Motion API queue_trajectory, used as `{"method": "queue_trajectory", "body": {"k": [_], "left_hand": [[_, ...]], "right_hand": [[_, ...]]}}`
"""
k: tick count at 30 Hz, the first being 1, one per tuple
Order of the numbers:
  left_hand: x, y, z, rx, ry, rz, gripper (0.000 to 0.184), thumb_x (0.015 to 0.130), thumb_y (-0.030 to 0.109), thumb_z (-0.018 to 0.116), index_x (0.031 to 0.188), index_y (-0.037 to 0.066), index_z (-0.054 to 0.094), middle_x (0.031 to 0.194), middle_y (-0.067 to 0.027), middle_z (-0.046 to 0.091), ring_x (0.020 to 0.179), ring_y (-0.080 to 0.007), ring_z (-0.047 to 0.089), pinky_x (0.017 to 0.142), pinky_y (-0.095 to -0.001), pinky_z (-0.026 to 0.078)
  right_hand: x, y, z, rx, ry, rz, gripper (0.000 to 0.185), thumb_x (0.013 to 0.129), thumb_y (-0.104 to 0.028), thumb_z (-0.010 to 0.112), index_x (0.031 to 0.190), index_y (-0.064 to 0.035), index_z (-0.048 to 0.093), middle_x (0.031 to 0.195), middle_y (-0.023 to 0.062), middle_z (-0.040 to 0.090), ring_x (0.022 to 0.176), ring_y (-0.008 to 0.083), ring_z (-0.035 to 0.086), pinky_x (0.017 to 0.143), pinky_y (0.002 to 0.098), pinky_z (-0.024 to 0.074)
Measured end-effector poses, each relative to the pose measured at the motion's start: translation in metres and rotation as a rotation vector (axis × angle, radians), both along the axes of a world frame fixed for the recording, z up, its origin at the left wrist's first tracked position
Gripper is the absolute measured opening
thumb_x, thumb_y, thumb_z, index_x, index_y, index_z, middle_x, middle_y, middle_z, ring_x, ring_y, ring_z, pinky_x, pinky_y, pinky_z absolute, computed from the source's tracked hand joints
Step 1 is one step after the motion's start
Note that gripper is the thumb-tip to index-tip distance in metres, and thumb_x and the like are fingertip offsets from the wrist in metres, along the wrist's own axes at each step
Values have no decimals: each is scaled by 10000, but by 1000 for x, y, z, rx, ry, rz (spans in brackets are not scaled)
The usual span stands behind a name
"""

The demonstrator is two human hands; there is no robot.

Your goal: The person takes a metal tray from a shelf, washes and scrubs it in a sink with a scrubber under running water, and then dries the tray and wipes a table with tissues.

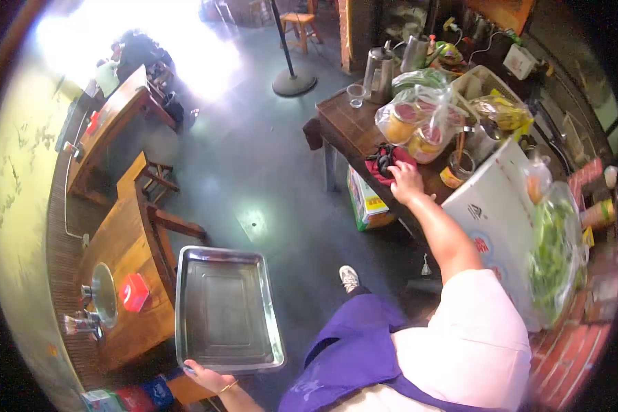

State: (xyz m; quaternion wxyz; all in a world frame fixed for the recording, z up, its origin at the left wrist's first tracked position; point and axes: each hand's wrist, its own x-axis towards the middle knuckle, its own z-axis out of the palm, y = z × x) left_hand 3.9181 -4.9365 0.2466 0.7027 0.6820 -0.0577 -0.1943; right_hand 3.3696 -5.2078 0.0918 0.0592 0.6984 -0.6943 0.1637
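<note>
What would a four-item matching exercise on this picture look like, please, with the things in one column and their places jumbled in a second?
Things:
1. Metal tray
2. Clear cup
3. Red box
4. Right hand

Places:
A. Standing on the dark table
B. At the red-and-black bundle
C. Gripped at its rim by the left hand
D. On the wooden table with the chair beside it

Pairs: 1-C, 2-A, 3-D, 4-B
</note>
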Motion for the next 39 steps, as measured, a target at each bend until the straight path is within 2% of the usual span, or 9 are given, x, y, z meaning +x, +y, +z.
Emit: {"method": "queue_trajectory", "body": {"k": [6, 13, 16, 19, 25, 27, 31, 35, 39], "left_hand": [[-11, -53, -36, -190, 352, -197, 515, 994, 410, 362, 1334, 27, 419, 1332, -163, 487, 1196, -347, 498, 1018, -511, 400], [-53, -106, -36, -255, 174, -74, 320, 991, 264, 493, 1239, 63, 464, 1197, -62, 533, 1079, -194, 522, 949, -364, 425], [-67, -107, -30, -302, 71, -115, 257, 1000, 246, 485, 1175, 58, 482, 1092, -50, 542, 976, -154, 523, 896, -306, 426], [-73, -85, -12, -376, 145, -107, 311, 998, 264, 480, 1246, 77, 471, 1192, -95, 569, 1062, -229, 564, 943, -390, 460], [-60, 7, 29, -400, 90, 174, 313, 948, 185, 594, 1212, 45, 501, 1076, -22, 569, 965, -131, 527, 866, -293, 438], [-69, 50, 35, -376, 16, 218, 312, 940, 222, 600, 1207, 91, 506, 1093, -37, 566, 981, -190, 557, 854, -371, 480], [-69, 104, 22, -361, -3, 378, 384, 921, 262, 629, 1227, 75, 493, 1163, -52, 566, 1044, -203, 556, 894, -380, 472], [-55, 140, 40, -527, -19, 391, 272, 952, 212, 582, 1173, 60, 532, 1057, -48, 602, 921, -160, 583, 817, -306, 479], [-45, 204, 37, -616, 4, 360, 315, 933, 332, 594, 1129, 92, 544, 1078, -66, 605, 953, -224, 598, 813, -408, 509]], "right_hand": [[-22, -40, -27, -58, -311, -37, 241, 841, -239, 621, 1000, -59, 610, 979, 163, 604, 935, 346, 573, 832, 439, 459], [190, 5, 123, 182, -1208, 488, 184, 817, -182, 687, 902, -41, 604, 758, 56, 577, 666, 142, 536, 622, 313, 459], [288, 43, 152, 79, -741, 1127, 374, 699, -211, 731, 1019, -39, 642, 956, 149, 662, 863, 313, 650, 779, 384, 522], [369, 76, 150, 199, -455, 1535, 470, 782, -281, 637, 1240, -192, 583, 1437, 103, 414, 1363, 344, 317, 1102, 545, 244], [458, 88, 148, 142, -201, 1358, 361, 792, -182, 552, 1121, -45, 612, 1253, 200, 564, 1166, 327, 534, 1044, 477, 351], [491, 49, 91, -97, -565, 1106, 404, 861, -220, 517, 1226, -57, 576, 1389, 173, 469, 1223, 338, 472, 1041, 451, 344], [488, 151, 160, 122, -472, 1022, 445, 856, -268, 538, 1274, -117, 554, 1451, 121, 408, 1292, 341, 390, 1047, 478, 304], [456, 286, 184, 57, -713, 1915, 417, 682, -57, 621, 1097, -96, 629, 1236, 115, 571, 1084, 324, 542, 911, 449, 401], [411, 336, 171, 511, -886, 2029, 263, 715, -124, 645, 977, -101, 634, 1029, 111, 607, 923, 299, 591, 776, 412, 498]]}}
